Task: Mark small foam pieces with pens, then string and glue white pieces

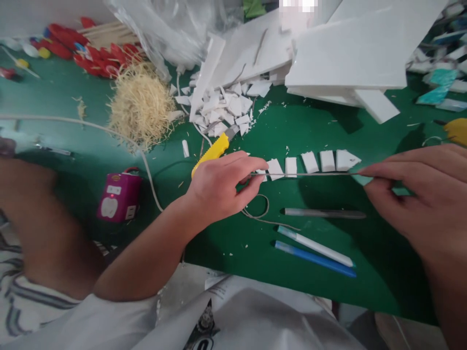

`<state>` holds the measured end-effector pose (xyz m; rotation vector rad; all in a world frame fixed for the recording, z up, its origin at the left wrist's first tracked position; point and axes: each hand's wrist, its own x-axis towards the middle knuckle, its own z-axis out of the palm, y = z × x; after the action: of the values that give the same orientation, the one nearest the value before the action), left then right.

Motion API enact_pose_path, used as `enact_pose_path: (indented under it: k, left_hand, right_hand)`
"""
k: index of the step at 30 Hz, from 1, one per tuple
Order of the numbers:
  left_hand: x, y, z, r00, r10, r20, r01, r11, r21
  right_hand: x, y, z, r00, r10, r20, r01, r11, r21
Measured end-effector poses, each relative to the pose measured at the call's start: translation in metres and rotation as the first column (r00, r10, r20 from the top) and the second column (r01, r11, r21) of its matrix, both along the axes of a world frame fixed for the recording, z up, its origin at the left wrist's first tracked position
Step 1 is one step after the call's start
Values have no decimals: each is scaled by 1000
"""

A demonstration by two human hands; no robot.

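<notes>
A thin grey cord (310, 174) runs stretched between my two hands. My left hand (226, 187) pinches it on one side, and its loose tail curls on the table below. On the other side my right hand (419, 194) holds the cord between thumb and forefinger. Behind the cord lies a row of several small white foam pieces (327, 161); the end one (346, 160) is pointed. The piece nearest my left hand is partly covered by my fingers. A yellow cutter knife (211, 153) lies just beyond my left hand, its handle partly hidden.
Three pens, grey (324, 213), white (317, 247) and blue (315, 259), lie in front. Foam scraps (228, 109), large foam sheets (343, 53) and straw (142, 109) are behind. A purple power adapter (119, 197), white cable (148, 167) and another person's arm (47, 223) are at left.
</notes>
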<state>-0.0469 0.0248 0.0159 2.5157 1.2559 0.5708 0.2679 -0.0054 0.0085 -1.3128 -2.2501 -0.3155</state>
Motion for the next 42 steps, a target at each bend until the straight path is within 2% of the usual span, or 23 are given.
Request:
enact_pose_path:
  k: [4, 9, 12, 14, 15, 17, 18, 20, 21, 22, 24, 25, 26, 27, 28, 30, 32, 36, 39, 40, 42]
  left_hand:
    - [2, -4, 3, 992, -15, 125, 12, 1000, 26]
    - [3, -10, 9, 951, -182, 250, 176, 983, 49]
    - [6, -14, 9, 937, -237, 257, 240, 971, 20]
    - [9, -17, 8, 934, -273, 231, 281, 960, -4]
    - [10, -19, 7, 933, -287, 216, 298, 954, -18]
    - [13, -21, 5, 930, -309, 201, 323, 946, -39]
    - [14, -23, 4, 927, -316, 204, 330, 943, -42]
    - [17, -25, 1, 917, -331, 222, 345, 938, -25]
    - [18, -26, -1, 913, -339, 226, 349, 937, -5]
    - [19, -27, -3, 912, -344, 224, 349, 937, 20]
    - [21, -29, -5, 917, -346, 201, 335, 938, 85]
    - [23, -31, -6, 921, -345, 184, 326, 937, 122]
    - [24, -32, -7, 925, -343, 162, 319, 935, 157]
    - [25, -33, -8, 930, -339, 139, 312, 931, 188]
    - [26, -34, -8, 936, -334, 114, 305, 928, 215]
    - [27, -35, -8, 947, -312, 75, 286, 927, 244]
    - [29, -37, -8, 959, -278, 56, 257, 936, 241]
    - [33, -38, -8, 967, -247, 66, 231, 954, 189]
    - [28, -30, -2, 966, -245, 85, 231, 961, 149]
    - [24, -25, 1, 975, -209, 78, 199, 973, 117]
    - [11, -13, 8, 1000, -10, 11, 9, 997, 82]
  right_hand:
    - [-1, -2, 5, 999, -1, 32, 2, 999, -34]
    - [-7, -4, 14, 992, 83, 91, -79, 996, -43]
    - [-8, -12, 18, 993, 114, 30, -104, 967, -233]
    - [-6, -18, 21, 999, 31, -11, -33, 933, -357]
    - [-5, -21, 22, 999, -35, -33, 21, 931, -365]
    - [-5, -27, 25, 977, -161, -141, 115, 951, -288]
    - [-6, -29, 26, 949, -192, -252, 130, 961, -243]
    - [-15, -33, 29, 855, -167, -491, 37, 964, -262]
    - [-21, -33, 30, 800, -185, -571, -32, 937, -348]
    - [-28, -34, 31, 767, -171, -618, -153, 887, -436]
    - [-43, -33, 30, 765, -215, -607, -305, 710, -635]
    - [-50, -33, 29, 773, -232, -590, -352, 616, -704]
    - [-56, -32, 27, 779, -252, -575, -372, 552, -746]
    - [-61, -32, 25, 785, -269, -558, -374, 513, -773]
    - [-65, -32, 22, 789, -283, -545, -363, 502, -785]
    - [-69, -33, 16, 798, -302, -521, -317, 526, -789]
    - [-70, -33, 12, 812, -291, -505, -268, 583, -767]
    - [-68, -34, 9, 855, -183, -486, -221, 717, -661]
    - [-66, -34, 11, 863, -145, -484, -211, 767, -606]
    - [-65, -34, 11, 861, -146, -487, -208, 773, -599]
    - [-63, -33, 12, 860, -153, -487, -199, 779, -594]
